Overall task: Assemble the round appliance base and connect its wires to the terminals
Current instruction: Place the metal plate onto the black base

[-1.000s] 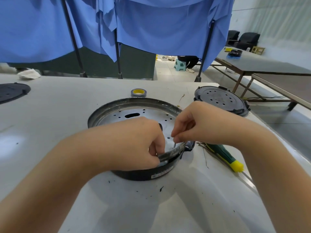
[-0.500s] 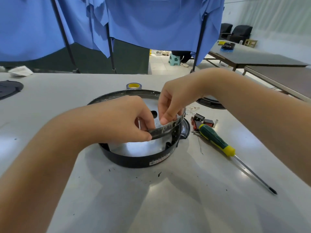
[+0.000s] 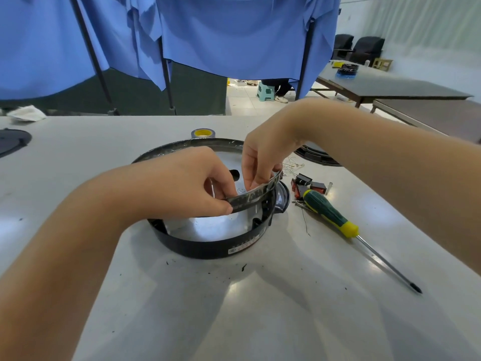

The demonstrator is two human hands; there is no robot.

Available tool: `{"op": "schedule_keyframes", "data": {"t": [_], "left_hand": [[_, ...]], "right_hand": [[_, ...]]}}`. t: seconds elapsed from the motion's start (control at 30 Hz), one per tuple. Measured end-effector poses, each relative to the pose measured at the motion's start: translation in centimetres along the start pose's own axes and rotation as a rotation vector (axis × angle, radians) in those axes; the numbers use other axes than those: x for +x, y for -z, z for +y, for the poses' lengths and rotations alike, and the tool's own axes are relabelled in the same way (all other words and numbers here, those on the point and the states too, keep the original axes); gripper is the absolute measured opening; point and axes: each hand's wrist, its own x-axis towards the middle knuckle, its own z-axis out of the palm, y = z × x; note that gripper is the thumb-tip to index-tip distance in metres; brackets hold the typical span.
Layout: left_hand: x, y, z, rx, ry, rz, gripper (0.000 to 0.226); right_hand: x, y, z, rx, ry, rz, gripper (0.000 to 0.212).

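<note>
Near the middle of the frame, we pinch the near rim of the round base (image 3: 208,246) with both hands. The fingers (image 3: 225,208) of our left hand (image 3: 182,188) are clenched on the thin metal band (image 3: 253,198) that runs along the rim, thumb below and the other fingers curled over the top. The fingers (image 3: 256,179) of our right hand (image 3: 265,157) come down from above and grasp the same band a little further right, their tips pressed on its upper edge. The two hands are just beside each other, with a small gap between them.

The base sits on the desk (image 3: 260,308) at the centre of the frame: a black outer ring with a white label low on its front, and a shiny metal plate inside. Part of the plate is hidden by our hands. A curved metal tab sticks out of the base on its right side.

Just to the right of the base lie small red and black switch parts (image 3: 309,185) and a few thin pale wires (image 3: 291,165), loose on the desk. Whether any wire reaches the base we cannot tell. A screwdriver (image 3: 335,220) with a green and yellow handle lies beside them, its tip pointing to the lower right of the frame.

Behind the base stands a roll of tape (image 3: 203,133) with a yellow core. A black round lid (image 3: 315,156) lies behind our right wrist, mostly hidden, and another black disc (image 3: 13,140) sits at the left edge. Blue cloth (image 3: 234,35) hangs across the top of the frame.
</note>
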Motion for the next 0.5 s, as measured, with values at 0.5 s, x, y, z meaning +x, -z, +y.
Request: {"op": "schedule_keyframes", "data": {"t": [0.5], "left_hand": [[-0.11,-0.39,0.29,0.056,0.014,-0.027,0.008]], "right_hand": [[0.04,-0.78,0.19,-0.005,0.0,-0.032,0.022]]}}
